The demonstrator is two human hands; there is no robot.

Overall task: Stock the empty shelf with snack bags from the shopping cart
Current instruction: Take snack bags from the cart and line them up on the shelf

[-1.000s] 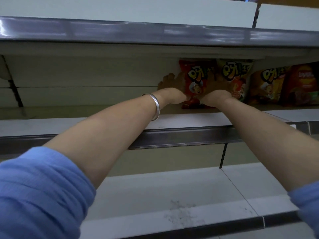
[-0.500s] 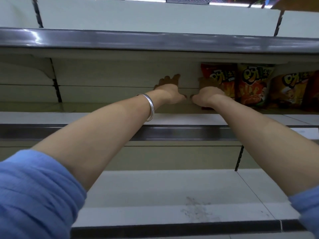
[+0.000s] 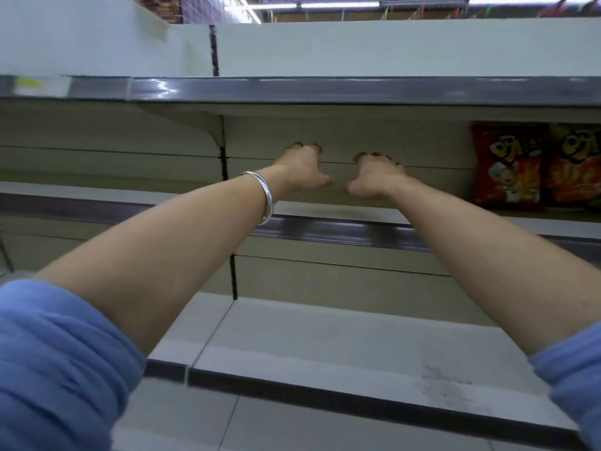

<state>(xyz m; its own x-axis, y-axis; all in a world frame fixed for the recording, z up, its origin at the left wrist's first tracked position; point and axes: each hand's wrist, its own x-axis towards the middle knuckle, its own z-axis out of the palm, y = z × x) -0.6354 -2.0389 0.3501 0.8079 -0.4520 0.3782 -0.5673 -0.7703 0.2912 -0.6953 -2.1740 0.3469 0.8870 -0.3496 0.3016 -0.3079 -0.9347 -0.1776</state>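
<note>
Blue sleeve bunched above left elbow, forearm bare and stretched up and forward into the middle shelf. Silver bangle round left wrist. Left hand seen from the back, wrist bent upward, fingers loosely curled with tips toward the shelf's back panel, thumb pointing inward; grip relaxed, holding nothing. Whether fingertips touch the panel: cannot tell. Right hand just beside the left, thumbs nearly meeting across a narrow gap; same posture, back of hand to camera, fingers loosely bent, grip slack, nothing in it. Right forearm bare, running down and right to second blue sleeve at frame edge. Both hands above bare shelf boards. Farther right, well apart from right hand: red snack bag standing upright on the same shelf against the back, orange snack bag touching its right side, partly cut off by frame edge. Lower shelf below forearms, scuffed grey patch toward its right.
</note>
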